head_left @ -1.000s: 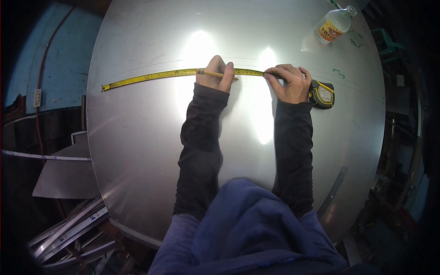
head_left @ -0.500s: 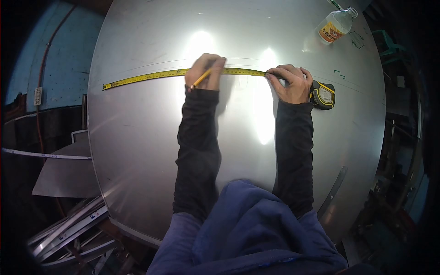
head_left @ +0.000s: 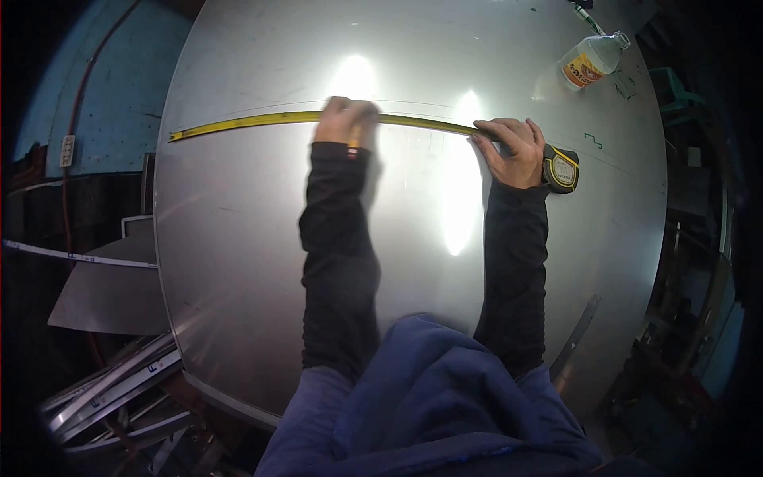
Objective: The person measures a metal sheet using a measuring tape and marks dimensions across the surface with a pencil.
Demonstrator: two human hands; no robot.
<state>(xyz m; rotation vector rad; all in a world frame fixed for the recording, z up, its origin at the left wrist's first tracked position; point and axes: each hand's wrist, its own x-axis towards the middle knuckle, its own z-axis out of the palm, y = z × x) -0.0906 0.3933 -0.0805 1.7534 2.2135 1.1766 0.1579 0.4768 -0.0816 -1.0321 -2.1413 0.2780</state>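
Observation:
A yellow tape measure blade stretches across a large metal sheet. My left hand is closed over the middle of the blade, slightly blurred, with a yellow pencil held in its fingers. The pencil's tip is hidden by the hand. Toward the right end, my right hand pinches the blade between thumb and fingers. Beside that hand lies the black and yellow tape measure case. Thin lines are drawn on the sheet just beyond the blade.
A clear bottle with a yellow label lies at the far right, near a green-and-white marker. A narrow metal strip rests at the near right. Off the sheet's left side are stacked metal strips and a wall socket.
My left hand has shifted slightly left along the blade, and its pencil has swung more upright in view. My right hand still pinches the blade. The camera view has turned a little.

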